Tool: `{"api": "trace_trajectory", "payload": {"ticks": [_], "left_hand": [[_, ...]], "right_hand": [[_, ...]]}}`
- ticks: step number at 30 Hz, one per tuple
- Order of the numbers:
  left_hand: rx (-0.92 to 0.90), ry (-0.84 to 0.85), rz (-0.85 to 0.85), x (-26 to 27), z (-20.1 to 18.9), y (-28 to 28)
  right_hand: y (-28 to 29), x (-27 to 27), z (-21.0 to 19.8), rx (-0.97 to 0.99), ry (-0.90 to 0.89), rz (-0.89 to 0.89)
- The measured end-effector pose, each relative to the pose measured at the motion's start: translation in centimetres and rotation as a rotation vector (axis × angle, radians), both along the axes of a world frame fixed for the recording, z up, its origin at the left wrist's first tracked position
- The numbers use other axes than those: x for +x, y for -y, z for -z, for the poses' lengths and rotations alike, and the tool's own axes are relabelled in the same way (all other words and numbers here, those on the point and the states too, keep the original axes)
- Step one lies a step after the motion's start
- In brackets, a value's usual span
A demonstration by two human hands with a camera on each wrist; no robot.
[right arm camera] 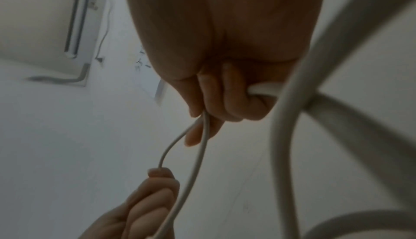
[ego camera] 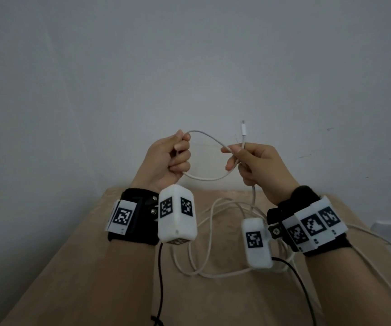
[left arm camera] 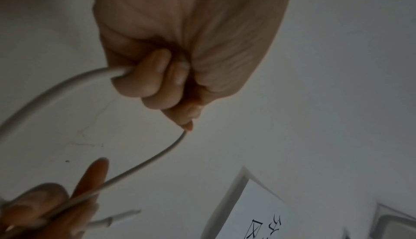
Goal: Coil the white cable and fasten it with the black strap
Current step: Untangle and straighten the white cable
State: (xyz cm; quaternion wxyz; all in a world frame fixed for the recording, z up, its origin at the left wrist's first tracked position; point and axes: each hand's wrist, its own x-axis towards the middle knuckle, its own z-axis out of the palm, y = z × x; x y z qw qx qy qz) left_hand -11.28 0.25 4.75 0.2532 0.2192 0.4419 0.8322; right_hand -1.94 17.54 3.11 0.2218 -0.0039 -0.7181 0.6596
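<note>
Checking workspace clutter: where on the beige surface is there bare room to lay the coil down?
Bare: the beige surface left of the left hand's wrist, out to its left edge. Crowded: the middle, under and between both wrists, where white cable slack sprawls; the right hand side too.

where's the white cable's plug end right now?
In the head view, the small white connector plug sticks up just above the right hand, right of centre against the grey wall; the thin white cable loops from there to the left hand.

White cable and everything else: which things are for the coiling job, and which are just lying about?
For the job: thin white cable, left hand, right hand.
Just about: beige table, white marker-patterned wrist boxes, thin black wires, grey wall.
</note>
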Motion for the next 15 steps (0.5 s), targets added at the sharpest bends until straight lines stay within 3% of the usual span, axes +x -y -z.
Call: {"api": "trace_trajectory", "payload": {"ticks": [3, 9, 15], "left_hand": [[0.012, -0.065, -0.036, 0.18, -0.06, -0.11], [-0.167, -0.298, -0.026, 0.64, -0.07, 0.07], [-0.220, -0.315, -0.016, 0.39, 0.31, -0.26]], "right_hand": [[0.32, 0.20, -0.31, 0.107, 0.054, 0.009], [0.33, 0.30, -0.07, 0.240, 0.234, -0.061], [0.75, 0.54, -0.28, 0.318, 0.230, -0.165]]}}
